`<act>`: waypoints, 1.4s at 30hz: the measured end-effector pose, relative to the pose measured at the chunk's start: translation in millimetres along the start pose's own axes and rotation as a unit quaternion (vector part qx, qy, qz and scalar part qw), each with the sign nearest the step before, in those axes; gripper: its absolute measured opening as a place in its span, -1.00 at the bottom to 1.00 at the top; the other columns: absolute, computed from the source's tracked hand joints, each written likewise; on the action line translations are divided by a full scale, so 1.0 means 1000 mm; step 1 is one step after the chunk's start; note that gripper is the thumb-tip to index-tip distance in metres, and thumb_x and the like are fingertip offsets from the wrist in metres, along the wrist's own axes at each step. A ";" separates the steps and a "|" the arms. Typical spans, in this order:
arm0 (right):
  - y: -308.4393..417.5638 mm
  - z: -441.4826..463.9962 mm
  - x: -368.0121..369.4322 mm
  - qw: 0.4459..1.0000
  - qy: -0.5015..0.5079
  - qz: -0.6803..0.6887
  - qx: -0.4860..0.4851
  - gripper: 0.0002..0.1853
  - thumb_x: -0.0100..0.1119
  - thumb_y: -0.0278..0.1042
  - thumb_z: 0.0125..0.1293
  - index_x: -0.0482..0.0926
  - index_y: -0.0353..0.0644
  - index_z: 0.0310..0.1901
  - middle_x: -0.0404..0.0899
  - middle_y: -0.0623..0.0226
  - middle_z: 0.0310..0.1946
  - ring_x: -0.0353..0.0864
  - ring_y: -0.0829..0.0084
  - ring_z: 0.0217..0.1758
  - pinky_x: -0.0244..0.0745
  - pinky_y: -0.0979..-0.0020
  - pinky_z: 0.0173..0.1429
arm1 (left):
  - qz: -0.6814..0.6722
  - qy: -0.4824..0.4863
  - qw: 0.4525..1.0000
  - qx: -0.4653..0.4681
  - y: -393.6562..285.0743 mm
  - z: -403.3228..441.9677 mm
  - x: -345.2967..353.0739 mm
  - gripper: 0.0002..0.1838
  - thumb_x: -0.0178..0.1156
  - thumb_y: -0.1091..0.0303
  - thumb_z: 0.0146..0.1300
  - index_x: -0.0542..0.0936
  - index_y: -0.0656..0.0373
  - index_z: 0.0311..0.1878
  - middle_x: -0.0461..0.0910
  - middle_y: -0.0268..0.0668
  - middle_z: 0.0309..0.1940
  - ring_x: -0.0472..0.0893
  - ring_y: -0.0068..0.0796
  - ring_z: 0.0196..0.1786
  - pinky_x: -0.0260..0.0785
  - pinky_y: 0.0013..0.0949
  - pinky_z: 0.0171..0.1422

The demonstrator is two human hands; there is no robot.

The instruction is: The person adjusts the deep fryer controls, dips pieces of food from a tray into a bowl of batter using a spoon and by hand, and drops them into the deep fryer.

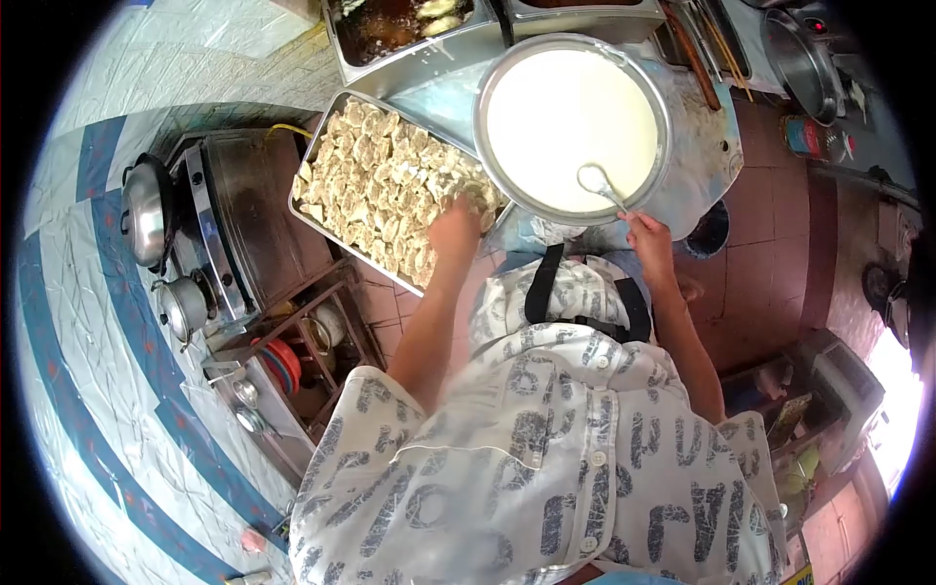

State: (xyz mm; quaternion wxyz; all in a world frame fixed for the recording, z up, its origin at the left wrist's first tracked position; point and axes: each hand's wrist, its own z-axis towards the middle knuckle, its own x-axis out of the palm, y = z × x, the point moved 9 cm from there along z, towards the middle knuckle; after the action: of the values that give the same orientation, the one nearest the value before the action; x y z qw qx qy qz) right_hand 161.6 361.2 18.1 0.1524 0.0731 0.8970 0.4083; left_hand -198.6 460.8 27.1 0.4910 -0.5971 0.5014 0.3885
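Observation:
My right hand (646,237) is closed around the handle of a metal spoon (597,182). The spoon's bowl lies at the surface of a pale, creamy batter (565,117), near the front rim of a large round metal basin (657,146). To the left, a rectangular metal tray (353,255) is spread with many beige, sliced-looking food pieces (370,175). My left hand (456,229) reaches into the tray's right side and touches the pieces there. Its fingertips are hidden among them, so I cannot tell whether it grips one.
Behind the basin stands a metal fryer (400,34) with dark oil and pale pieces in it. Long wooden-handled tools (694,58) lie at the back right. On the left are a stove (219,224), a lidded pot (148,213) and a smaller pot (183,307). A bottle (814,138) is at right.

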 end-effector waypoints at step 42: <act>0.061 -0.007 -0.039 0.933 -0.150 -0.284 -0.161 -0.72 0.11 -0.13 0.36 0.71 -0.12 -0.18 0.63 -0.01 -0.46 0.65 0.03 -0.38 0.50 0.10 -0.21 | -0.646 0.309 0.682 -0.146 -0.125 0.012 0.044 -0.65 0.17 0.33 0.32 0.53 0.22 0.14 0.62 -0.39 -0.32 0.50 -0.66 -0.44 0.36 -0.54 -0.36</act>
State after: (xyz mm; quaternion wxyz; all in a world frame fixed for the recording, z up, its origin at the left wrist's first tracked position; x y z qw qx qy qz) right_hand 196.5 386.0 76.9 0.4045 -0.1494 0.7692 0.4716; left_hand -67.6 464.6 7.5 0.3439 -0.9232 0.0518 -0.1637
